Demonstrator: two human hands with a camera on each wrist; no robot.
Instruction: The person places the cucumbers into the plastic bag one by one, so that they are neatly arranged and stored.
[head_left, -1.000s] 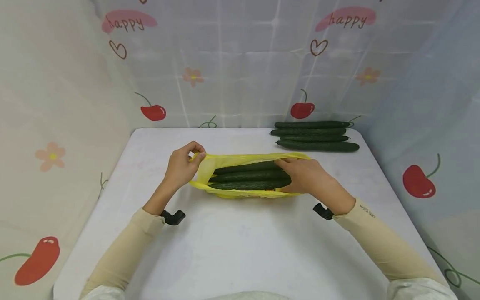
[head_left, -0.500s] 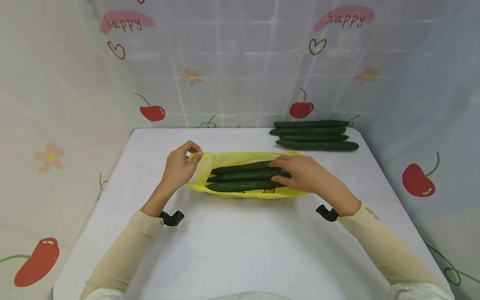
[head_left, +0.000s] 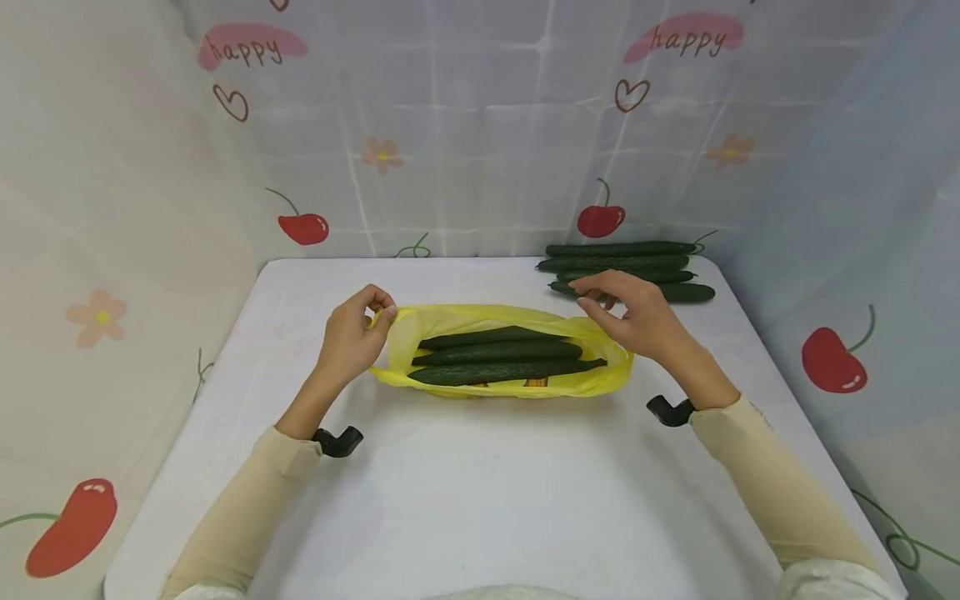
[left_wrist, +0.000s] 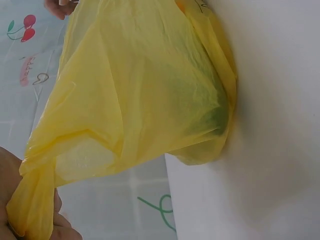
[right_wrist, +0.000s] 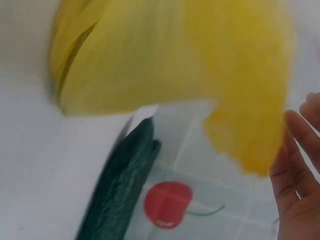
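A yellow plastic bag (head_left: 619, 377) lies across the middle of the table, its mouth spread open. Inside it several dark green cucumbers (head_left: 502, 372) lie side by side; the thin bag wall (left_wrist: 125, 90) veils them in the left wrist view. My left hand (head_left: 352, 337) pinches the bag's left end between thumb and fingers. Over the bag's right end hovers my right hand (head_left: 637, 321), fingers loosely bent with nothing between them. In the right wrist view that hand (right_wrist: 300, 175) appears beside the bag's yellow handle (right_wrist: 250, 135), apparently apart from it.
At the table's back right corner several more cucumbers (head_left: 686, 293) lie in a stack of rows, partly behind my right hand. The white table (head_left: 480, 500) backs onto a printed curtain (head_left: 487, 167) with cherries and flowers.
My right hand has let go of the cucumbers in the bag and risen out, back and to the right. The left hand keeps its pinch on the bag, shifting slightly left.
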